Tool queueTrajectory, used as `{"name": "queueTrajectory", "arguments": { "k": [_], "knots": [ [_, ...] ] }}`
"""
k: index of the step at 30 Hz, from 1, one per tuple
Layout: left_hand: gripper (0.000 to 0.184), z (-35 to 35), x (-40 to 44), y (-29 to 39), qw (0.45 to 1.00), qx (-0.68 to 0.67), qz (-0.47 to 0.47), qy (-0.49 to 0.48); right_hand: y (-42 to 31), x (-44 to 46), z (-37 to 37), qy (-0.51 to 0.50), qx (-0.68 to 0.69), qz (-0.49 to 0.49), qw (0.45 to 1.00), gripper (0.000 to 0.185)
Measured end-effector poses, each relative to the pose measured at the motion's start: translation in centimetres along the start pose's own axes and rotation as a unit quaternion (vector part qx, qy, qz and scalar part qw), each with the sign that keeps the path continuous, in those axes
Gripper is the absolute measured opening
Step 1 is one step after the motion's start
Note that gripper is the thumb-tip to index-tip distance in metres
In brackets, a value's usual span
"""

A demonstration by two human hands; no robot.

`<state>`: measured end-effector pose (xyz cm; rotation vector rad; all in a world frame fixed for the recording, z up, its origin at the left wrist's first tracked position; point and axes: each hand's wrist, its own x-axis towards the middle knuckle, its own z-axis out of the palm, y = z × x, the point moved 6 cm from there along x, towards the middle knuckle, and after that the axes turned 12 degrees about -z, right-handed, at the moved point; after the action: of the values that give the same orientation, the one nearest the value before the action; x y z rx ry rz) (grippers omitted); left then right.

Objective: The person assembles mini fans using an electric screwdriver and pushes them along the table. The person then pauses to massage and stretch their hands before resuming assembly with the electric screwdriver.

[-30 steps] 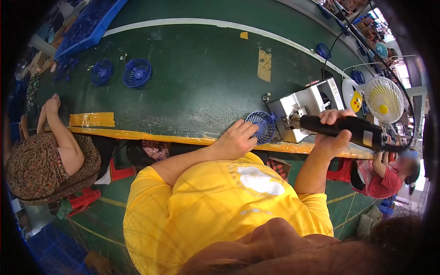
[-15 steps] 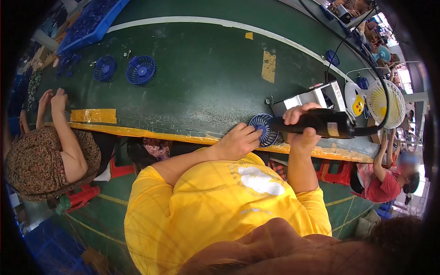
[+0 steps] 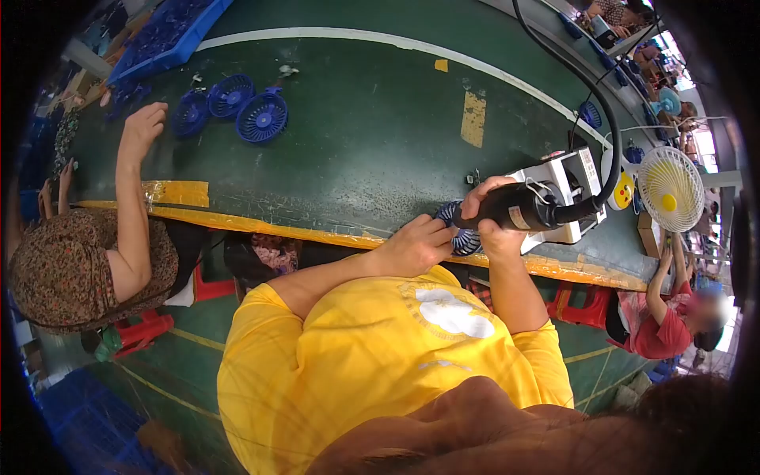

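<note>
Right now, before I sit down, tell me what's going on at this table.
A person in yellow has their left hand at the edge of a blue grille, while their right hand holds a black tool over it. The tool's tip is hidden, so contact can't be confirmed. Farther left, three more grilles lie on the table, near a co-worker's raised hand.
</note>
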<state>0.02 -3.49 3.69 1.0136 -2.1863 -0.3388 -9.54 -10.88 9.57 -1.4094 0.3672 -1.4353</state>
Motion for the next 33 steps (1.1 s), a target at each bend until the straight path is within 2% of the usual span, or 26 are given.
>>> {"name": "queueTrajectory", "arguments": {
  "k": [3, 6, 8, 10, 11, 12, 14, 15, 17, 18, 19, 21, 23, 25, 27, 29, 32, 33],
  "knots": [
    [0.009, -0.4, -0.2, -0.2, 0.999, -0.023, 0.002, 0.023, -0.6, -0.2, -0.7, 0.017, 0.019, -0.012, 1.0, 0.053],
    [0.012, -1.2, -0.2, -1.3, 0.999, -0.044, -0.02, -0.017, -2.5, -0.5, -2.7, 0.1, 0.021, -0.032, 0.994, 0.059],
    [0.023, -2.3, 0.5, -4.0, 0.993, 0.012, -0.114, 0.005, -3.6, -0.4, -3.3, 0.125, 0.006, -0.078, 0.989, 0.059],
    [0.042, -6.8, 2.8, -7.3, 0.959, 0.085, -0.24, 0.12, -3.9, -1.0, -3.5, 0.127, -0.018, -0.085, 0.988, 0.06],
    [0.055, -8.8, 3.4, -8.9, 0.951, 0.097, -0.262, 0.133, -3.9, -1.4, -3.4, 0.114, -0.032, -0.085, 0.989, 0.06],
    [0.06, -10.5, 3.4, -10.7, 0.927, 0.079, -0.324, 0.17, -3.5, -1.8, -3.4, 0.109, -0.041, -0.075, 0.99, 0.06],
    [0.061, -13.7, 2.8, -12.1, 0.882, 0.214, -0.346, 0.238, -2.4, -2.6, -3.3, 0.1, -0.061, -0.051, 0.992, 0.06],
    [0.06, -15.2, 1.9, -12.8, 0.839, 0.284, -0.391, 0.251, -2.3, -2.6, -2.9, 0.092, -0.056, -0.061, 0.992, 0.06],
    [0.057, -16.6, -1.2, -15.9, 0.741, 0.387, -0.498, 0.23, -2.3, -2.8, -1.9, 0.078, -0.045, -0.079, 0.993, 0.06],
    [0.056, -16.9, -2.5, -16.9, 0.715, 0.393, -0.553, 0.17, -2.2, -2.8, -1.5, 0.067, -0.023, -0.078, 0.994, 0.059],
    [0.046, -16.7, -3.4, -17.3, 0.722, 0.384, -0.555, 0.152, -2.1, -3.0, -1.8, 0.052, -0.02, -0.071, 0.996, 0.059],
    [0.039, -15.2, -3.8, -17.1, 0.75, 0.359, -0.539, 0.136, -1.7, -3.4, -2.6, 0.019, -0.014, -0.055, 0.998, 0.059],
    [0.037, -13.8, -2.5, -14.4, 0.793, 0.329, -0.501, 0.103, -2.2, -2.9, -3.2, 0.062, -0.001, -0.016, 0.998, 0.061],
    [0.026, -11.5, -1.3, -11.5, 0.864, 0.283, -0.396, 0.127, -4.0, -1.8, -4.1, 0.087, 0.011, -0.04, 0.995, 0.062],
    [0.024, -8.9, -0.4, -8.5, 0.912, 0.202, -0.344, 0.095, -6.5, -0.5, -5.1, 0.097, -0.017, -0.103, 0.99, 0.061],
    [0.022, -5.9, -0.1, -6.1, 0.946, 0.145, -0.284, 0.059, -9.0, 0.4, -5.6, 0.109, -0.043, -0.163, 0.98, 0.061],
    [0.021, -2.1, 0.3, -2.9, 0.981, 0.058, -0.185, 0.022, -10.2, 1.2, -6.1, 0.123, -0.074, -0.195, 0.97, 0.061],
    [0.021, -1.4, 0.5, -2.0, 0.988, 0.033, -0.15, 0.012, -9.9, 1.4, -6.2, 0.128, -0.08, -0.171, 0.974, 0.06]
  ]
}}
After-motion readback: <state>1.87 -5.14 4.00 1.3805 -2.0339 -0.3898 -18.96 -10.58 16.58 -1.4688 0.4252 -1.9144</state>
